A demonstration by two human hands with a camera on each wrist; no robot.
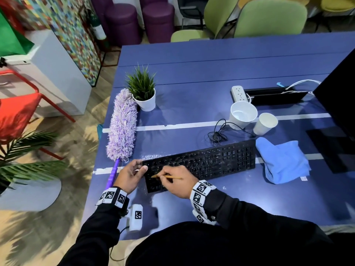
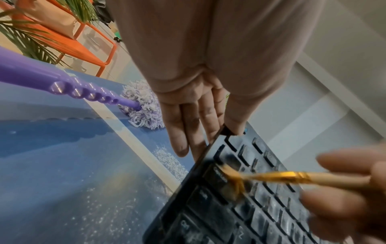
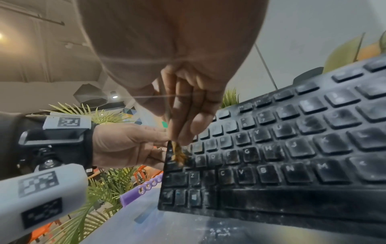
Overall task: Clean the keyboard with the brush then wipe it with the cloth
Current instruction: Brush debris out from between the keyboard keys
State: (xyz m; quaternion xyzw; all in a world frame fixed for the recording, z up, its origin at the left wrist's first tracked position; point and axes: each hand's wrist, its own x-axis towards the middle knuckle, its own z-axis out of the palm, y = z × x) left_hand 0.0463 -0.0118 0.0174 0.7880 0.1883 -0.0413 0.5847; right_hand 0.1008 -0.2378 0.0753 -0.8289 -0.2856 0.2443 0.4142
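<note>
Right hand (image 1: 178, 184) fingers pinch brush (image 1: 166, 177) on keyboard (image 1: 211, 162); left hand (image 1: 130, 174) fingers straight vs. its edge.

A dusty black keyboard (image 1: 199, 166) lies flat under the fingers, a thin wooden brush (image 1: 167, 177) bristling its left keys, blue cloth (image 1: 282, 162) crumpled well right.

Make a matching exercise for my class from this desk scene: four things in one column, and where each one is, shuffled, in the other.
Things:
1. brush
2. cloth
3. duster
4. plant

Places:
A. right of the keyboard
B. in a white pot
C. pinched in the right hand
D. along the table's left edge

Pairs: 1-C, 2-A, 3-D, 4-B
</note>
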